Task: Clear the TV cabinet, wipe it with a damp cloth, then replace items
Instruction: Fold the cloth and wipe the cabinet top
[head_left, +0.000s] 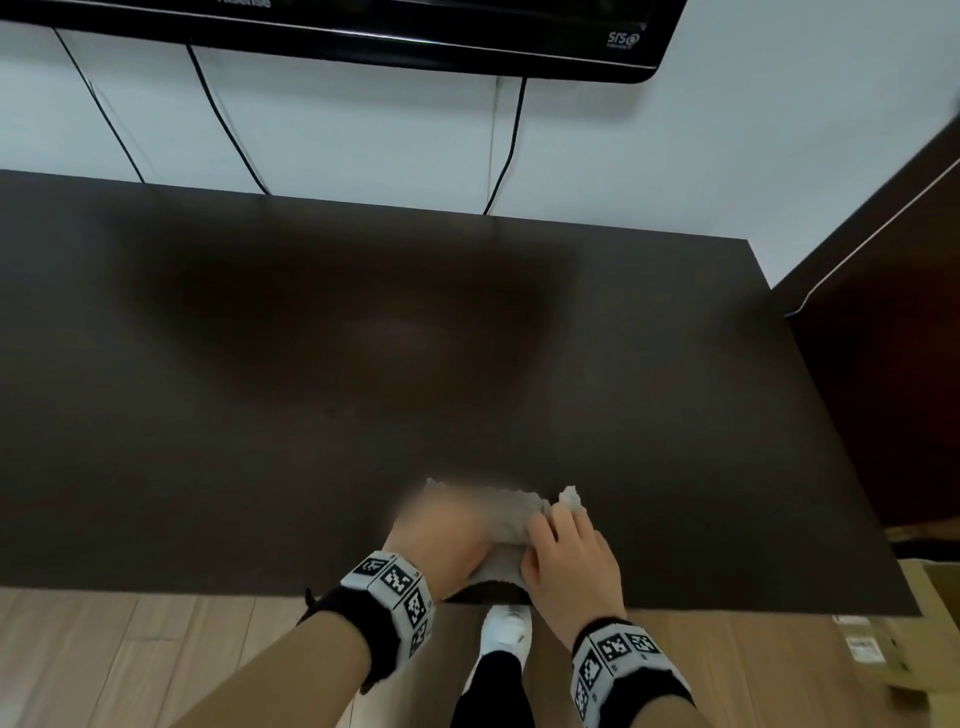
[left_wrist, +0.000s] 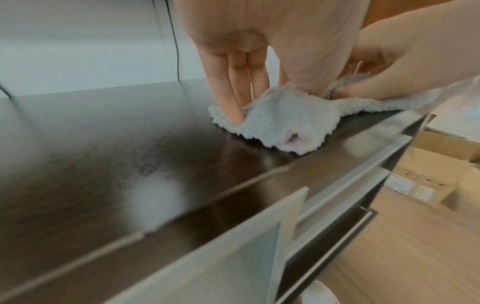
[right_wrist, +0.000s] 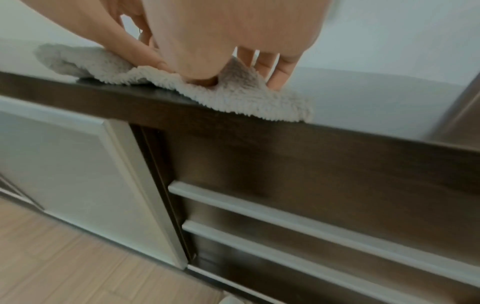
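A fluffy grey-white cloth (head_left: 506, 525) lies bunched on the dark brown TV cabinet top (head_left: 363, 364), right at its front edge, one corner hanging over. My left hand (head_left: 441, 530) presses the cloth's (left_wrist: 285, 119) left side with straight fingers (left_wrist: 233, 92). My right hand (head_left: 566, 551) holds the right side. In the right wrist view a fold of the cloth (right_wrist: 233, 92) rises between its thumb (right_wrist: 202, 78) and fingers (right_wrist: 280, 70). A damp sheen shows on the cabinet top (left_wrist: 103, 154).
A black TV (head_left: 415, 31) hangs on the white wall with cables (head_left: 511, 140) dropping behind the cabinet. Dark furniture (head_left: 883, 374) stands at the right. Cardboard boxes (left_wrist: 441, 148) sit on the wooden floor. The cabinet front has a frosted sliding door (right_wrist: 64, 164) and drawer handles (right_wrist: 285, 214).
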